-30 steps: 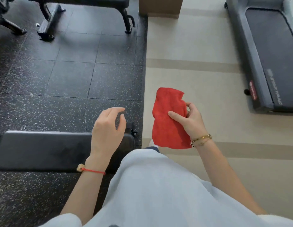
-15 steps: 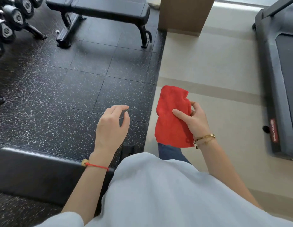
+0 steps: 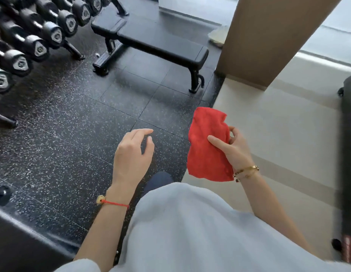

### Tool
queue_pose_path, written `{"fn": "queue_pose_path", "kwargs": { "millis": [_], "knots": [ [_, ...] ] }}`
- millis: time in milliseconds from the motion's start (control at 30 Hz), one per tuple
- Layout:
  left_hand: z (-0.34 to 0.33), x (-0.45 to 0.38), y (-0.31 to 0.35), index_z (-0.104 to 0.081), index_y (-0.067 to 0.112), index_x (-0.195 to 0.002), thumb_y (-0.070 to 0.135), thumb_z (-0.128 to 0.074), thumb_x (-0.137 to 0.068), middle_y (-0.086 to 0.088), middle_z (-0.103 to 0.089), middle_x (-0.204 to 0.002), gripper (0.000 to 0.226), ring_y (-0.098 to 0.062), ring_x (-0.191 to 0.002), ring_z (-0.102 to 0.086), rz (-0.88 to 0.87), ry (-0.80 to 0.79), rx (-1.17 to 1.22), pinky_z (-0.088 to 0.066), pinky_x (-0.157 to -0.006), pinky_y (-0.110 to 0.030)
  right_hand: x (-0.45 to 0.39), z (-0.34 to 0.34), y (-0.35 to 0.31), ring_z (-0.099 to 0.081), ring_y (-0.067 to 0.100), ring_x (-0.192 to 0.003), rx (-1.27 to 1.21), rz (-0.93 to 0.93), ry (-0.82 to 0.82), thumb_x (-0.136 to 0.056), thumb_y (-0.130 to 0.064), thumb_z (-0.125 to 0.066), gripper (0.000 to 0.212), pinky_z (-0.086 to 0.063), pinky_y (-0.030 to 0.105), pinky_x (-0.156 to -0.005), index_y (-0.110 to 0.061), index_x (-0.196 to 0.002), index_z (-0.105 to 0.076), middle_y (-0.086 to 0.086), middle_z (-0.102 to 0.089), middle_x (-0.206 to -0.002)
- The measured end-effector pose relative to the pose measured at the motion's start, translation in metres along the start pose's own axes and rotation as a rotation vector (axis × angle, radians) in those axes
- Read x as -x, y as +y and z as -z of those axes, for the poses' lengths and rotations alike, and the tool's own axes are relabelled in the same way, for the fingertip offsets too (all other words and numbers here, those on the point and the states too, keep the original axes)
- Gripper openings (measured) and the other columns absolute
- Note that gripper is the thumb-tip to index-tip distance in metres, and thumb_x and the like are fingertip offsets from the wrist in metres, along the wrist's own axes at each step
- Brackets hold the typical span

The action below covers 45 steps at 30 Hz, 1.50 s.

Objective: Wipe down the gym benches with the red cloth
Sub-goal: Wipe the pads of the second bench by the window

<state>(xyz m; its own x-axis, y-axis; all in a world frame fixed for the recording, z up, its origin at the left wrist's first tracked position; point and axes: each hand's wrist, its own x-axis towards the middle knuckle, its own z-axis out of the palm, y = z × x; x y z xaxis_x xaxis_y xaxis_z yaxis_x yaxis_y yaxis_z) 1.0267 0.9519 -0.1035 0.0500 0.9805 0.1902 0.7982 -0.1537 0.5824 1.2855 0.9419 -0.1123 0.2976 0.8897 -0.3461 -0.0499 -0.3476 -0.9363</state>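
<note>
So I'm looking down at both hands out in front of my pale grey top (image 3: 190, 232). My right hand (image 3: 234, 149) has the red cloth (image 3: 208, 146), thumb laid across the front and fingers curled round its right edge, so that grip is pinching the cloth and it just hangs there in the air, right above the line where the black speckled rubber floor (image 3: 72, 134) meets the beige floor (image 3: 278, 124). My left hand (image 3: 132, 154) is held out over the rubber floor with nothing in it, fingers loosely bent, grip relaxed and spread. A black gym bench (image 3: 159, 41) sits further ahead on the rubber, well apart from the cloth. There's a dumbbell rack (image 3: 33, 36) off to the left of it, and a tan pillar (image 3: 269, 36) to its right. Another black bench (image 3: 23, 242) pokes into the bottom left corner, near my left forearm. Dark treadmill edge (image 3: 347, 154) runs down the far right side.
</note>
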Motion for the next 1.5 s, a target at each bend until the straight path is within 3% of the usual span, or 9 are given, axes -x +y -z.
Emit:
{"fn": "queue_pose_path", "kwargs": {
  "millis": [200, 400, 600, 767, 900, 1367, 1500],
  "knots": [
    [-0.022, -0.105, -0.009, -0.068, 0.016, -0.116, 0.017, -0.055, -0.096, 0.001, -0.069, -0.114, 0.024, -0.018, -0.107, -0.060, 0.071, 0.024, 0.004, -0.042, -0.096, -0.026, -0.112, -0.028, -0.032, -0.070, 0.011, -0.076, 0.011, -0.009, -0.042, -0.075, -0.016, -0.081, 0.041, -0.058, 0.029, -0.068, -0.021, -0.107, -0.055, 0.001, -0.072, -0.092],
    [-0.032, -0.239, -0.048, -0.067, 0.014, -0.118, 0.018, -0.054, -0.097, 0.000, -0.069, -0.115, 0.025, -0.018, -0.110, -0.061, 0.050, 0.029, -0.006, -0.043, -0.097, -0.026, -0.234, -0.080, -0.070, -0.066, 0.023, -0.087, -0.024, -0.020, -0.046, -0.077, -0.012, -0.078, 0.046, -0.056, 0.040, -0.081, -0.011, -0.114, -0.051, 0.013, -0.068, -0.105],
    [-0.012, -0.398, -0.090, -0.066, 0.016, -0.118, 0.018, -0.053, -0.096, 0.002, -0.068, -0.116, 0.025, -0.016, -0.109, -0.061, 0.005, 0.053, -0.021, -0.045, -0.097, -0.028, -0.358, -0.153, -0.138, -0.071, 0.012, -0.083, -0.034, 0.014, -0.040, -0.072, -0.021, -0.082, 0.048, -0.055, 0.030, -0.069, -0.017, -0.111, -0.055, 0.003, -0.071, -0.101],
    [-0.014, -0.516, -0.106, -0.066, 0.014, -0.118, 0.017, -0.055, -0.097, 0.001, -0.069, -0.116, 0.025, -0.015, -0.109, -0.061, -0.069, -0.008, -0.026, -0.044, -0.097, -0.026, -0.442, -0.199, -0.175, -0.070, 0.023, -0.092, -0.055, 0.014, 0.014, -0.074, -0.019, -0.083, 0.044, -0.057, 0.039, -0.079, -0.020, -0.109, -0.055, 0.008, -0.071, -0.104],
    [-0.026, -0.586, -0.113, -0.067, 0.014, -0.118, 0.017, -0.055, -0.097, 0.002, -0.069, -0.114, 0.024, -0.015, -0.108, -0.061, -0.100, -0.050, -0.006, -0.045, -0.096, -0.027, -0.492, -0.215, -0.187, -0.071, 0.016, -0.087, -0.082, -0.021, 0.076, -0.073, -0.020, -0.083, 0.041, -0.057, 0.036, -0.076, -0.025, -0.104, -0.056, 0.002, -0.072, -0.101],
    [-0.145, -0.856, -0.154, -0.067, 0.012, -0.115, 0.013, -0.055, -0.095, -0.003, -0.069, -0.112, 0.023, -0.022, -0.106, -0.061, -0.117, -0.155, -0.024, -0.048, -0.096, -0.035, -0.773, -0.250, -0.215, -0.066, 0.020, -0.092, -0.069, -0.138, 0.216, -0.077, -0.013, -0.080, 0.038, -0.053, 0.038, -0.084, -0.018, -0.105, -0.054, 0.006, -0.068, -0.103],
    [-0.183, -0.924, -0.162, -0.065, 0.008, -0.119, 0.012, -0.054, -0.094, -0.006, -0.068, -0.117, 0.028, -0.025, -0.112, -0.060, -0.156, -0.187, -0.056, -0.048, -0.098, -0.043, -0.849, -0.256, -0.224, -0.064, 0.010, -0.085, -0.026, -0.185, 0.252, -0.079, -0.012, -0.078, 0.046, -0.050, 0.025, -0.071, -0.012, -0.116, -0.052, 0.006, -0.066, -0.105]
  ]
}}
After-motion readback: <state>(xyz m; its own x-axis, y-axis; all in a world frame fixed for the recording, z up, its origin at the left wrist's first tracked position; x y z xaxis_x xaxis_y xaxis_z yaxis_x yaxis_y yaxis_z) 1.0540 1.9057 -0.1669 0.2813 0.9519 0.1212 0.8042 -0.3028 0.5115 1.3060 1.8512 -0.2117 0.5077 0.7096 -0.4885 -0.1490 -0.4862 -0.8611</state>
